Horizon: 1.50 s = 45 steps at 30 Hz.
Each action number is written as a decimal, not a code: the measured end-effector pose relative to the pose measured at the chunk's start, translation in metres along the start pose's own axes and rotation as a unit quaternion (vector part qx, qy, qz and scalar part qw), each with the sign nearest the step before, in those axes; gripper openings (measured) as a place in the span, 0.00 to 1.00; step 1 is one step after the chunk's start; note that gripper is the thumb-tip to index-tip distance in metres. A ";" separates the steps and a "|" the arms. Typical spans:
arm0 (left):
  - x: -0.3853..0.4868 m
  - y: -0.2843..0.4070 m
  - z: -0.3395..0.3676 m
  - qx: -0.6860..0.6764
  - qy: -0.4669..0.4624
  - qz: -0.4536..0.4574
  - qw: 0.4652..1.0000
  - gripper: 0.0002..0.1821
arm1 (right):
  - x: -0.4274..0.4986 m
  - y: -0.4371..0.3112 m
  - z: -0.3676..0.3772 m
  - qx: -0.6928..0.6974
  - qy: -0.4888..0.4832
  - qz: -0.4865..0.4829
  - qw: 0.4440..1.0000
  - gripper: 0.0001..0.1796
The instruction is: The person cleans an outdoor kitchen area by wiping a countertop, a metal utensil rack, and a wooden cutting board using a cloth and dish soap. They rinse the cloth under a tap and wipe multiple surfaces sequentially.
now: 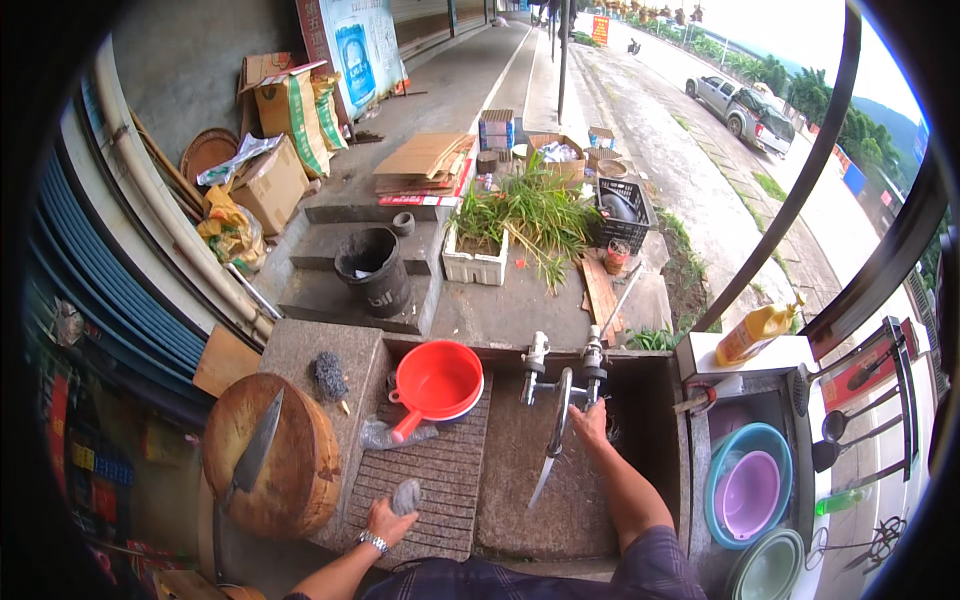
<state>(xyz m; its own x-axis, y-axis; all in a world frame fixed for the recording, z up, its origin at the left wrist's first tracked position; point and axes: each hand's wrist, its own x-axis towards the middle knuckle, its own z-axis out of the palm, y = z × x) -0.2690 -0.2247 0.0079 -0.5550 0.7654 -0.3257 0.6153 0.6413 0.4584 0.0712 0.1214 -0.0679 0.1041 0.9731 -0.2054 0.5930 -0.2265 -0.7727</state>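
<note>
My left hand [390,523], a metal-band watch on its wrist, holds a grey rounded pad or stone [406,496] above the ribbed stone drainboard [420,517]. My right hand [590,421] grips the right side of a metal tap [562,409] over the stone sink [540,525]. A whitish strip [540,482] hangs from the spout, and I cannot tell whether it is water or a hose. A red plastic ladle [439,379] lies on a pale vessel at the drainboard's far end, beside crumpled clear plastic [386,433].
A cleaver [259,446] rests on a round wooden chopping block [315,480] at left, near a steel-wool scourer [330,376]. At right are a blue basin [716,517] holding a purple one [748,495], a yellow pump bottle [757,332] and hanging ladles [835,424]. A black bucket [379,281] stands beyond.
</note>
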 end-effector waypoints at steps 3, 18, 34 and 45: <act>-0.016 0.006 -0.014 -0.071 -0.024 -0.099 0.992 0.37 | 0.008 -0.012 0.012 0.004 0.037 0.076 0.996 0.39; -0.027 0.044 -0.007 -0.320 -0.077 0.045 0.943 0.21 | -0.038 0.053 -0.015 0.322 -0.424 0.137 0.835 0.16; -0.065 0.051 -0.071 -0.335 -0.188 0.189 0.904 0.30 | -0.283 -0.136 0.031 0.313 -0.391 0.031 0.865 0.15; -0.116 -0.057 -0.121 -0.366 0.036 0.247 0.896 0.40 | -0.408 -0.226 0.123 0.252 -0.419 -0.101 0.866 0.33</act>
<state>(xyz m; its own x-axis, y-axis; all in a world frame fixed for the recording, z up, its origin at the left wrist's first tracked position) -0.3069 -0.3565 0.1196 -0.3676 0.9236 0.1088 0.2782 -0.0024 0.9605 -0.2036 -0.2301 0.1163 -0.7029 0.6711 -0.2357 0.0852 -0.2495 -0.9646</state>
